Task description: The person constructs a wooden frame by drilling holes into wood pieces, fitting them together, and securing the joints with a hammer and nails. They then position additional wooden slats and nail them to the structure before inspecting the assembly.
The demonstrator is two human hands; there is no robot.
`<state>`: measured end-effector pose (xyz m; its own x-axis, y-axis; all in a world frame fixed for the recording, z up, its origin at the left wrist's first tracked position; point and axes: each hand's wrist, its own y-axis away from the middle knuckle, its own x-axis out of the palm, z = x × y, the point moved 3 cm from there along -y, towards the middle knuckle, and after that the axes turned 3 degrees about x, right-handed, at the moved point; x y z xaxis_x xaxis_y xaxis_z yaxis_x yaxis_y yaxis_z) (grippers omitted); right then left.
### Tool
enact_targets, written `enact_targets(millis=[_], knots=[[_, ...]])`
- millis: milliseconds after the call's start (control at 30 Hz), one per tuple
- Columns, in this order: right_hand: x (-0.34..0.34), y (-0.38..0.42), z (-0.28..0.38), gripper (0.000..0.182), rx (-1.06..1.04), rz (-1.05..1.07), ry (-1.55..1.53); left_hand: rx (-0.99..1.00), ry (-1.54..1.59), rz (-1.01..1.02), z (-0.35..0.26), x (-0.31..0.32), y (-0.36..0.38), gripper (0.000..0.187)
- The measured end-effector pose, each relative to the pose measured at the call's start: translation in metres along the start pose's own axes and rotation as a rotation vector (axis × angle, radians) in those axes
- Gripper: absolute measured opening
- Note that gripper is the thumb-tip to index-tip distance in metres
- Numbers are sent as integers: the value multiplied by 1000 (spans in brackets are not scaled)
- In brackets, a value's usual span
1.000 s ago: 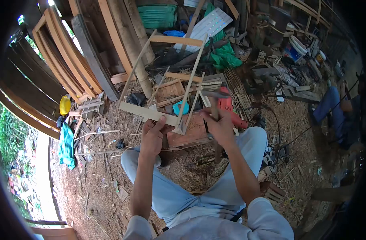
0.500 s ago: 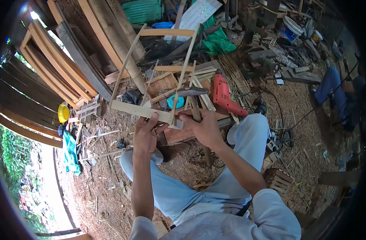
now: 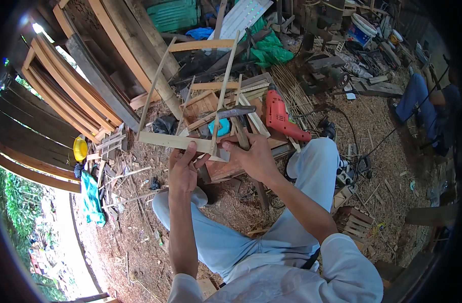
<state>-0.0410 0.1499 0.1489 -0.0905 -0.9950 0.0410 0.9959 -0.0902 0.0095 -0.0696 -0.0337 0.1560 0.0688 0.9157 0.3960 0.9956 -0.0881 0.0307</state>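
My left hand (image 3: 183, 169) pinches the near slat (image 3: 175, 141) of a light wooden frame (image 3: 227, 76) between thumb and fingers. The frame has thin side strips and a curved bar (image 3: 200, 45) across its far end. My right hand (image 3: 253, 157) is wrapped round the wooden handle of a hammer (image 3: 236, 111), its dark head tilted over the frame's right side strip. The right thumb is close to the slat's right end. Beneath lies a reddish board (image 3: 226, 170) with a red power drill (image 3: 277, 113) on it. A turquoise round object (image 3: 221, 127) shows behind the strip.
Curved timber pieces (image 3: 71, 86) lean at the left. Wood scraps and shavings cover the ground. A brick-like block (image 3: 355, 222) lies at the right, beside a dark cable (image 3: 365, 164). Another person's blue-trousered leg (image 3: 419, 101) is at the far right.
The wooden frame has shifted slightly left with its far end leaning a little more to the left. The hammer head has moved slightly left and up. Both hands keep their holds.
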Motion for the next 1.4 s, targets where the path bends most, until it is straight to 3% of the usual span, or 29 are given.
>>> enact_targets(millis=[67, 133, 267, 333, 467, 733, 933, 1400], knots=[[0, 0, 1, 24, 13, 2, -38, 16, 2, 1, 1, 1, 0, 28], [1, 2, 0, 25, 164, 57, -195, 34, 5, 1, 1, 2, 1, 27], [0, 1, 3, 25, 99, 45, -201, 17, -3, -8, 1, 1, 2, 27], [-4, -2, 9, 23, -154, -10, 47, 32, 5, 15, 1, 3, 3, 25], [-4, -4, 29, 22, -156, 35, -16, 51, 4, 16, 1, 0, 3, 24], [-1, -9, 51, 19, -383, 68, 439, 27, -9, 43, 1, 5, -1, 22], [5, -7, 63, 20, -328, 117, 618, 22, 32, 38, 2, 5, 0, 22], [10, 0, 59, 20, -572, 115, 739, 10, 72, 78, 11, 1, -3, 26]])
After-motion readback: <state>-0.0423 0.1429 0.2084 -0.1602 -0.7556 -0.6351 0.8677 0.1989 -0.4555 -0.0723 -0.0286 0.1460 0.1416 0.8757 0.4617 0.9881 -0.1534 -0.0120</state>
